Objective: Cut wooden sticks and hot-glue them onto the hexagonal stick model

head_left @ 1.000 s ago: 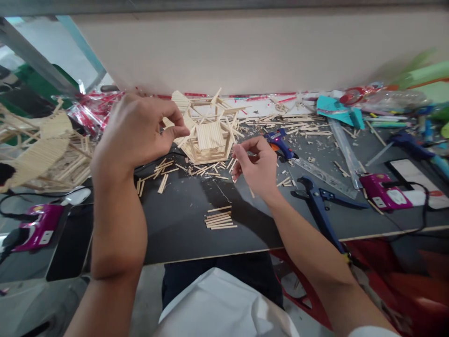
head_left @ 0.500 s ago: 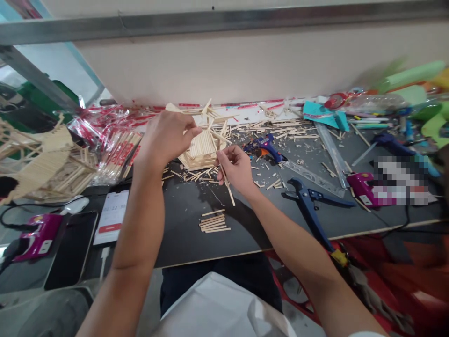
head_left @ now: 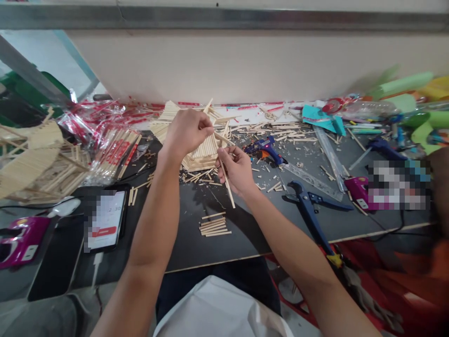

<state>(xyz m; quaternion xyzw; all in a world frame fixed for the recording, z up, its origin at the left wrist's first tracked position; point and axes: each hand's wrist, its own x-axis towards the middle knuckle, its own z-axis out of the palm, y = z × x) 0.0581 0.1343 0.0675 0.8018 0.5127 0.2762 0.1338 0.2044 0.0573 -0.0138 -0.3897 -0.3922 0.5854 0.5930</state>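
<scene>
A model built of thin wooden sticks (head_left: 200, 161) stands near the middle of the table. Over its top hovers my left hand (head_left: 187, 133), thumb and fingertips pinched together; whatever they hold, if anything, is too small to make out. Just right of the model, my right hand (head_left: 238, 171) grips a thin wooden stick (head_left: 229, 193) between thumb and fingers, its lower end pointing down toward me. Several short cut sticks (head_left: 213, 224) lie in a row on the dark table (head_left: 196, 250) nearer to me.
A blue glue gun (head_left: 267, 149), a clear ruler (head_left: 312, 181) and a blue-handled cutter (head_left: 308, 206) lie to the right. Stick offcuts litter the back. At left are bagged sticks (head_left: 114, 154), two phones, a purple power block (head_left: 26, 241) and another stick structure (head_left: 31, 164).
My left hand has shifted right over the model, closer to my right hand. My right hand keeps its hold on the stick. The view has turned slightly.
</scene>
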